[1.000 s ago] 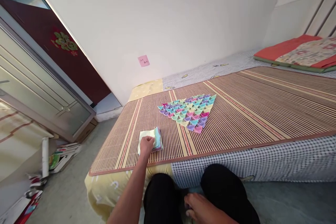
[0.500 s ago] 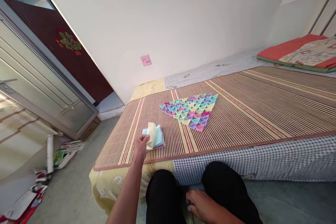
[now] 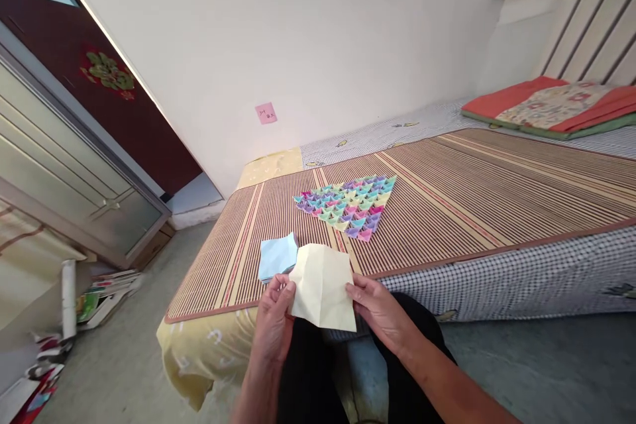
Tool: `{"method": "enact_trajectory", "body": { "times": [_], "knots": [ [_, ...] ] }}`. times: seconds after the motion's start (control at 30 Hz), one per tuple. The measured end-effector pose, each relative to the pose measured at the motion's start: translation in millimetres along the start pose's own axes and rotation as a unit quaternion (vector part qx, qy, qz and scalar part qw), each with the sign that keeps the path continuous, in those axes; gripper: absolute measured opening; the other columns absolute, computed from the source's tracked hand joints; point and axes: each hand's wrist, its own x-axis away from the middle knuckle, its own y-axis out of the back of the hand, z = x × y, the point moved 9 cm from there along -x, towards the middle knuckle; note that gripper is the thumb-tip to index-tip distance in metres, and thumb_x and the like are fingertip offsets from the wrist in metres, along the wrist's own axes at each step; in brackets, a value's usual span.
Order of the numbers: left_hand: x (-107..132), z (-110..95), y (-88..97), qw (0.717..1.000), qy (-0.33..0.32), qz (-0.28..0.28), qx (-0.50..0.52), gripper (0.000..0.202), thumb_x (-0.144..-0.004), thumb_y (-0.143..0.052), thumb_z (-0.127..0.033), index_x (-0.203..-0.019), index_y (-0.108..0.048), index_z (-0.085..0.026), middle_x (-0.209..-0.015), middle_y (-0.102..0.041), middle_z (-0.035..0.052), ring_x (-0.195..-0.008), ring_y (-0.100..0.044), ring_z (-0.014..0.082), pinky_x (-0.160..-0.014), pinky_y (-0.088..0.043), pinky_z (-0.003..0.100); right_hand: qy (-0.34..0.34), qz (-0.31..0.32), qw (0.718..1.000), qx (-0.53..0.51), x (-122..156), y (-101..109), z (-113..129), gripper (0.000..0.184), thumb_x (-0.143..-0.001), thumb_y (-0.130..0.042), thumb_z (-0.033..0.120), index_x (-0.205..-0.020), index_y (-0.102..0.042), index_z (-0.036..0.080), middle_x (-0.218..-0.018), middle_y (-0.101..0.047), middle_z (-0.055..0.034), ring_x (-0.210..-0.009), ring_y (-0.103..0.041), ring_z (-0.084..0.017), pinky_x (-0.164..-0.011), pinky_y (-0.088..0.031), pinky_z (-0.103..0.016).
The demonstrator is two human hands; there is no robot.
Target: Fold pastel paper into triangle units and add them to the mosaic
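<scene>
A pale yellow sheet of paper (image 3: 322, 285) with a crease down its middle is held up above my knees. My left hand (image 3: 275, 305) pinches its left edge, and my right hand (image 3: 375, 305) grips the right edge between thumb and fingers. Just beyond my left hand, a stack of square paper (image 3: 277, 257) with a light blue sheet on top lies on the striped mat (image 3: 427, 212). Farther back on the mat, many small folded paper boats (image 3: 348, 207) in several colours are laid out in a triangle.
The mat covers a bed with a checked sheet (image 3: 521, 288). A folded red and floral quilt (image 3: 541, 104) lies at the far right. A pink note (image 3: 265, 113) is stuck on the white wall. Books and papers (image 3: 106, 295) sit on the floor at left.
My left hand has brought a yellow sheet off the stack towards me, leaving blue on top. My right hand has risen from between my knees and taken the sheet's other edge.
</scene>
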Motion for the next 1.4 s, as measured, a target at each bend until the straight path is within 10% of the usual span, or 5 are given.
{"method": "enact_trajectory", "body": {
  "times": [0.23,0.67,0.9,1.1,1.4],
  "knots": [
    [14,-5,-5.9,0.997,-0.016,-0.005,-0.081,0.047,-0.067,-0.095,-0.044,-0.1,-0.076,-0.017,-0.074,-0.074,0.0033,-0.067,-0.069,0.0173,-0.062,-0.054,0.025,0.087,-0.081,0.985,0.128,16,12,38,0.044,-0.075,-0.088,0.056,-0.094,-0.079,0.017,-0.086,-0.078,-0.0066,-0.08,-0.072,-0.023,-0.075,-0.057,-0.035],
    [23,-14,-16.5,0.99,-0.058,0.013,-0.129,0.043,-0.07,-0.094,-0.048,-0.073,-0.066,-0.016,-0.06,-0.056,-0.004,-0.056,-0.044,0.0081,-0.054,-0.037,0.017,0.125,-0.065,0.955,0.262,53,4,84,0.036,-0.089,-0.075,0.053,-0.082,-0.073,0.018,-0.076,-0.067,-0.002,-0.069,-0.06,-0.016,-0.061,-0.049,-0.027],
    [34,-1,-27.7,0.992,0.001,0.082,-0.096,0.048,-0.061,-0.099,-0.029,-0.103,-0.079,-0.024,-0.079,-0.073,0.0028,-0.073,-0.066,0.0201,-0.067,-0.051,0.027,0.072,-0.077,0.986,0.131,53,3,79,0.038,-0.079,-0.082,0.055,-0.092,-0.078,0.019,-0.083,-0.074,-0.0061,-0.08,-0.068,-0.024,-0.07,-0.055,-0.034],
    [47,6,-41.3,0.991,-0.059,0.036,-0.111,0.037,-0.059,-0.098,-0.047,-0.063,-0.072,-0.021,-0.066,-0.069,0.0047,-0.068,-0.062,0.0227,-0.069,-0.054,0.033,0.078,-0.022,0.977,0.199,49,-16,65,0.034,-0.083,-0.079,0.052,-0.089,-0.079,0.019,-0.079,-0.071,-0.0034,-0.071,-0.06,-0.019,-0.064,-0.048,-0.029],
    [48,17,-49.1,0.994,-0.011,-0.003,-0.106,0.054,-0.071,-0.086,-0.066,-0.061,-0.069,-0.016,-0.059,-0.062,0.0038,-0.061,-0.052,0.0162,-0.061,-0.044,0.027,0.105,0.009,0.965,0.241,56,-21,62,0.047,-0.092,-0.066,0.062,-0.105,-0.076,0.018,-0.081,-0.068,-0.0052,-0.074,-0.06,-0.021,-0.069,-0.05,-0.031]
  ]
}}
